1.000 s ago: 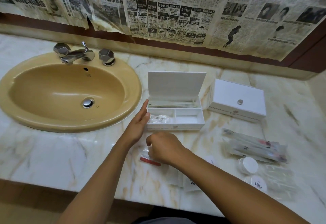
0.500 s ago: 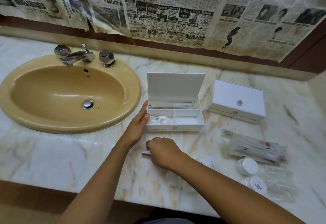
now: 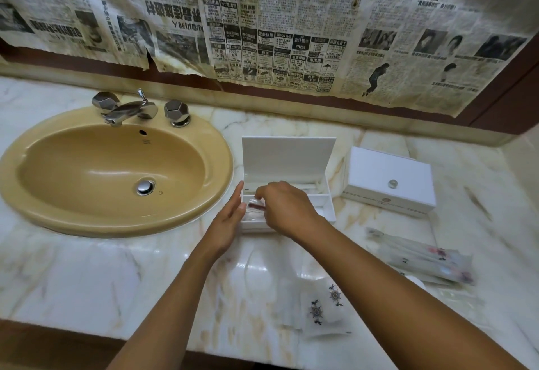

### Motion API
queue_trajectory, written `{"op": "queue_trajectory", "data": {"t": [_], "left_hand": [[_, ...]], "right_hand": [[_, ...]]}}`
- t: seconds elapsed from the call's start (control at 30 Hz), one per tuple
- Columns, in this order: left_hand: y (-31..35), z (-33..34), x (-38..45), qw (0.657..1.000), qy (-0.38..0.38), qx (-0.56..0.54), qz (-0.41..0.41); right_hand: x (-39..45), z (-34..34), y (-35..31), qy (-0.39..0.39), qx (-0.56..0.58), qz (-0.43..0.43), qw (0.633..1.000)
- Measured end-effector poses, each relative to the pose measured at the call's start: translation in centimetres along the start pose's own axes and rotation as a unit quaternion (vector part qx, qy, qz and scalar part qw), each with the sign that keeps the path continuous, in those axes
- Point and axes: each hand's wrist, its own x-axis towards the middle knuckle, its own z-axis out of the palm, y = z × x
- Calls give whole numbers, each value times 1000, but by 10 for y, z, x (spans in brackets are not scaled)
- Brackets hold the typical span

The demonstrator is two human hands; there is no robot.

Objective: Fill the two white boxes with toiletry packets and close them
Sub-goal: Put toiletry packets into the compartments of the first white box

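Two white boxes sat on the marble surface (image 3: 87,276) to the right of the tan sink (image 3: 116,171). And the open box (image 3: 288,165) was where the action was: lid standing up at the back, compartments showing inside. The left hand (image 3: 226,224) lay with straight fingers pressed against the box's left wall, steadying it. The right hand (image 3: 287,209) hovered over the front left compartment, fingers curled and pinching a small clear packet (image 3: 256,205) with a red strip, held right at the compartment's mouth; whether it touched the bottom could not be told. Over to the right, the closed box (image 3: 389,180) stood apart, lid down, a small round knob on top. Nearer the front edge, long toiletry packets (image 3: 423,256) lay in a loose pile, blurred, and flat frosted sachets (image 3: 323,308) with a dark emblem lay just beside the right forearm. Behind it all, chrome taps (image 3: 137,107) stood at the sink's back rim and old newspaper (image 3: 277,34) covered the wall.
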Motion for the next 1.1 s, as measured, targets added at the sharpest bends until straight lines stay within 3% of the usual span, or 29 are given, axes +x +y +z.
{"op": "queue_trajectory", "data": {"t": [0.57,0.83,1.1], "left_hand": [[3,0,-2,1000,1,-8,-7],[-1,-1,1,1000,-5,-11,-13],[5,0,-2,1000,-1,-10,-14]], "right_hand": [[10,15,6,-11,23,7,1000],[7,26,4,-105,60,34,992],[-28,24,11,-8,103,-15,995]]}}
